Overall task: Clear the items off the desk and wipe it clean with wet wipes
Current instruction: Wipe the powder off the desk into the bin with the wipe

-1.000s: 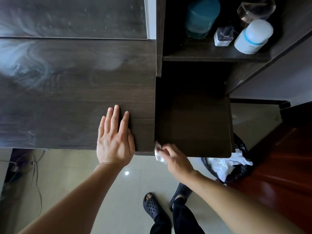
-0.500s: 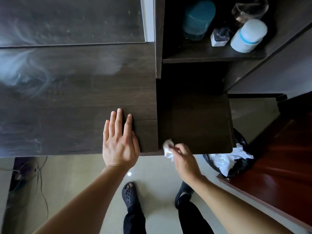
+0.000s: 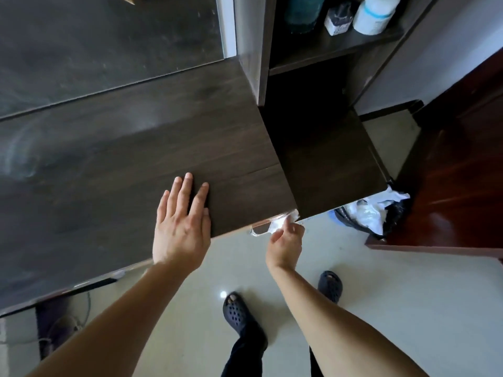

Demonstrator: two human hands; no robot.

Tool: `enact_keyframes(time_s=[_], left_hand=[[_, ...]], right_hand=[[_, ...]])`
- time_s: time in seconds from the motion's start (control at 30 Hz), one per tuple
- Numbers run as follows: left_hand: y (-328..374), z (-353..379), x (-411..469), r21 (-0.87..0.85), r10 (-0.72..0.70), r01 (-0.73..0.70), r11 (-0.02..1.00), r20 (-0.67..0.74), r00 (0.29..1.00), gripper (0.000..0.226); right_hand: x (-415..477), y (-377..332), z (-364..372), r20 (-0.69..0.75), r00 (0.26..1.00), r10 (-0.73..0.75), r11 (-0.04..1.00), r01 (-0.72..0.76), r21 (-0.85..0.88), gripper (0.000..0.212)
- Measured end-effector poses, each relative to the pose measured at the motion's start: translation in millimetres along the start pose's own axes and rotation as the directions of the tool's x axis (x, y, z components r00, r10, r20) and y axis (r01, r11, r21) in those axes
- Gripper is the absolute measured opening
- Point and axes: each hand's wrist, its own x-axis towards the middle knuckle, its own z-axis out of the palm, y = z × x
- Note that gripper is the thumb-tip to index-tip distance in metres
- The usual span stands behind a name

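Note:
The dark wooden desk (image 3: pixel 114 159) fills the left and middle of the head view, with pale wipe streaks on its left part. My left hand (image 3: pixel 181 227) lies flat on the desk's front edge, fingers spread. My right hand (image 3: pixel 285 240) grips a crumpled white wet wipe (image 3: pixel 281 223) and presses it against the desk's front edge, just below the seam with the darker side section (image 3: pixel 326 164). Part of the wipe is hidden under the edge.
A shelf (image 3: pixel 334 47) at top right holds a teal jar (image 3: pixel 304 12), a small dark bottle (image 3: pixel 339 20) and a white jar (image 3: pixel 374 14). A black-lined bin (image 3: pixel 375 213) with white waste stands on the floor at right, beside a red-brown wooden panel (image 3: pixel 457 186). Cables (image 3: pixel 68 317) lie under the desk.
The view has tilted and shifted. My right hand has carried the wipe from the top corner down onto the desk's front edge. My left hand stays flat in the same spot.

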Motion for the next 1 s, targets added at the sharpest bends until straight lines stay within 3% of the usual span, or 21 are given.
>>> enact_keyframes(time_s=[0.07, 0.13, 0.23, 0.33, 0.37, 0.43, 0.5, 0.53, 0.6, 0.63, 0.7, 0.8, 0.9, 1.0], left_hand=[[-7.6, -0.2, -3.2, 0.010, -0.004, 0.005, 1.000, -0.011, 1.000, 0.050], [-5.5, 1.6, -3.4, 0.007, -0.021, 0.021, 1.000, -0.017, 1.000, 0.050], [-0.6, 2.0, -3.0, 0.003, -0.041, 0.041, 0.999, -0.015, 0.999, 0.051], [4.5, 2.4, -0.8, -0.004, -0.079, 0.079, 0.997, -0.034, 0.996, 0.052], [8.8, 2.7, 1.9, -0.016, -0.102, 0.101, 0.995, -0.045, 0.994, 0.051], [21.7, 3.3, 11.8, -0.073, -0.134, 0.129, 0.989, -0.060, 0.989, 0.050], [41.3, 4.4, 26.7, -0.148, -0.097, 0.086, 0.985, -0.067, 0.993, 0.048], [54.1, 6.1, 35.2, -0.181, -0.064, 0.050, 0.982, -0.070, 0.995, 0.047], [83.4, 11.3, 52.9, -0.239, -0.024, 0.005, 0.971, -0.078, 0.997, 0.045], [98.4, 14.0, 61.4, -0.267, -0.029, 0.007, 0.964, -0.078, 0.997, 0.045], [123.0, 19.8, 76.0, -0.292, -0.074, 0.052, 0.955, -0.066, 0.995, 0.045], [136.7, 30.2, 88.0, -0.220, -0.111, 0.093, 0.971, -0.072, 0.991, 0.045], [139.6, 33.9, 88.4, -0.129, -0.095, 0.085, 0.988, -0.073, 0.993, 0.045], [141.9, 32.0, 88.1, -0.086, -0.101, 0.096, 0.992, -0.046, 0.994, 0.046]], right_hand=[[-8.6, -11.2, 10.4, -0.026, 0.993, 0.116, 0.993, -0.115, 0.032, 0.042], [-22.8, -15.4, 19.0, -0.014, 0.997, 0.082, 0.996, -0.082, 0.026, 0.040], [-43.9, -8.8, 25.7, 0.108, 0.988, -0.114, 0.991, 0.120, -0.055, 0.041], [-40.5, 6.7, 10.0, 0.374, 0.860, -0.347, 0.907, 0.409, -0.101, 0.043], [-34.4, 11.6, -2.6, 0.431, 0.827, -0.362, 0.893, 0.440, -0.093, 0.043], [-12.9, 22.3, -29.1, 0.325, 0.894, -0.308, 0.930, 0.356, -0.097, 0.038], [24.7, 31.2, -55.6, 0.019, 0.988, -0.153, 0.984, 0.154, -0.088, 0.030], [46.4, 34.5, -66.8, -0.116, 0.990, -0.080, 0.996, 0.074, -0.053, 0.029], [82.1, 34.9, -78.3, -0.234, 0.968, -0.094, 0.996, 0.090, -0.028, 0.032], [92.0, 31.6, -77.9, -0.189, 0.969, -0.158, 0.987, 0.149, -0.061, 0.036], [96.2, 28.7, -63.4, 0.036, 0.946, -0.322, 0.932, 0.323, -0.167, 0.039], [99.6, 41.7, -53.7, 0.269, 0.830, -0.489, 0.806, 0.548, -0.226, 0.033], [153.3, 55.6, -90.6, 0.232, 0.845, -0.481, 0.786, 0.533, -0.312, 0.035], [232.7, 70.2, -133.0, 0.066, 0.940, -0.335, 0.841, 0.330, -0.429, 0.039]])
